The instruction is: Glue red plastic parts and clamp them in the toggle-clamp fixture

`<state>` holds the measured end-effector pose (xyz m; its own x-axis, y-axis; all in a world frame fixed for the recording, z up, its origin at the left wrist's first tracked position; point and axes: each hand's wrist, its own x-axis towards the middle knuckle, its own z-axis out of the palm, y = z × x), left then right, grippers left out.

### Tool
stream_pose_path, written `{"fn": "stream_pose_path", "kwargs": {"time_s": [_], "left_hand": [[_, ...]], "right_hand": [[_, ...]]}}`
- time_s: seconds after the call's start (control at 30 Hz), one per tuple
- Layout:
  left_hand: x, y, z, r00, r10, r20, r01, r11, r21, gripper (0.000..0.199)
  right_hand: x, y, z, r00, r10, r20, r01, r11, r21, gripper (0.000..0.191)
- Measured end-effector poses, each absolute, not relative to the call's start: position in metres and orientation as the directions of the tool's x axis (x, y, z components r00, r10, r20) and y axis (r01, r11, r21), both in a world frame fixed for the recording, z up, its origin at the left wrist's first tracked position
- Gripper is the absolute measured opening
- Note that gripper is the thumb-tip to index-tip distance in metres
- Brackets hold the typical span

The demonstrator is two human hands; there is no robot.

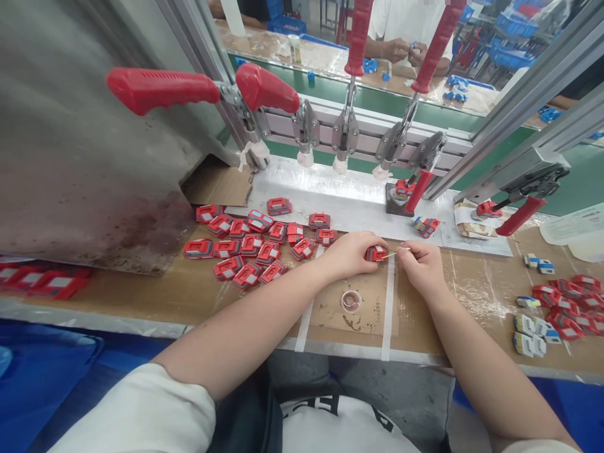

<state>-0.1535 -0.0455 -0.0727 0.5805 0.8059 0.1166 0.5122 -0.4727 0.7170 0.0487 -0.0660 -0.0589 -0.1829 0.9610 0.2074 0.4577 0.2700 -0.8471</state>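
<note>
My left hand [352, 253] grips a small red plastic part [375, 253] just above the cardboard-covered bench. My right hand [423, 267] pinches a thin stick [395, 252] whose tip touches that part. Below the two hands a small round cap [351, 301] sits on the cardboard. A heap of several similar red parts [257, 242] lies to the left of my left hand.
A row of red-handled toggle clamps [346, 119] stands on the metal rail behind the bench. More red parts and white-blue pieces [557, 308] lie at the right. A grey metal housing [85, 163] fills the left. Another person's hands [401, 50] work across the far table.
</note>
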Motion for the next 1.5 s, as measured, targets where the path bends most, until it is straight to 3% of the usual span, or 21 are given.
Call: {"fn": "stream_pose_path", "kwargs": {"time_s": [0.43, 1.1, 1.2, 1.3, 1.37, 1.5], "left_hand": [[-0.152, -0.047, -0.072, 0.542, 0.833, 0.109, 0.525, -0.437, 0.73, 0.038], [-0.151, -0.048, -0.07, 0.52, 0.852, 0.061, 0.534, -0.38, 0.755, 0.034], [-0.151, -0.048, -0.07, 0.516, 0.855, 0.061, 0.51, -0.364, 0.779, 0.031], [-0.152, -0.047, -0.07, 0.496, 0.866, 0.068, 0.462, -0.33, 0.823, 0.029], [-0.152, -0.047, -0.069, 0.484, 0.873, 0.065, 0.428, -0.301, 0.852, 0.028], [-0.152, -0.047, -0.068, 0.476, 0.877, 0.059, 0.406, -0.279, 0.87, 0.029]], "right_hand": [[0.051, -0.069, -0.058, -0.263, 0.847, 0.462, 0.612, 0.517, -0.599, 0.041], [0.053, -0.072, -0.055, -0.248, 0.826, 0.506, 0.581, 0.544, -0.605, 0.043], [0.053, -0.077, -0.051, -0.437, 0.769, 0.467, 0.393, 0.63, -0.67, 0.044], [0.049, -0.083, -0.049, -0.754, 0.564, 0.338, 0.209, 0.693, -0.69, 0.045], [0.043, -0.087, -0.052, -0.845, 0.465, 0.264, 0.196, 0.729, -0.656, 0.046], [0.032, -0.09, -0.057, -0.885, 0.422, 0.2, 0.278, 0.821, -0.499, 0.051]]}}
